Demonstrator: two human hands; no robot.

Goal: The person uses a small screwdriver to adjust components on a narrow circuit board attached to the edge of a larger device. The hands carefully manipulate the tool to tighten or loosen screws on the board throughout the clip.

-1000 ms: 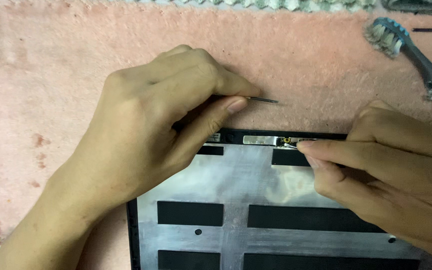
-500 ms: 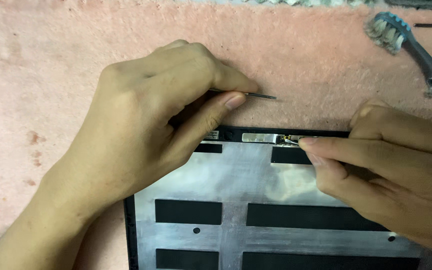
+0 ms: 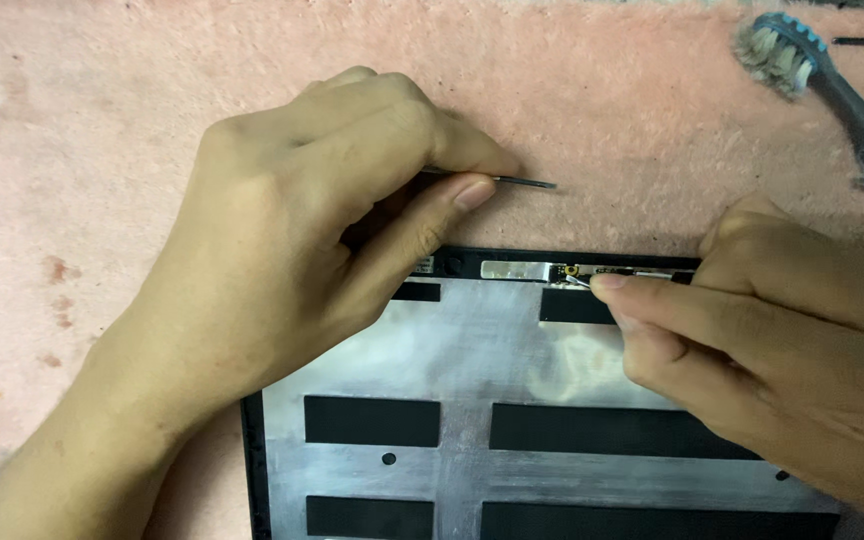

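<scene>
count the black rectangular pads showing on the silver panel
6 at least partly visible: two small ones under the top edge, two in the middle row, two at the bottom. The hands may hide more.

Pink towel (image 3: 102, 120) bare along far and left edges, open passage; brush (image 3: 822, 80) blocks far right corner; left hand (image 3: 282, 270), right hand (image 3: 772, 340) crowd panel (image 3: 472, 350) top edge.
</scene>
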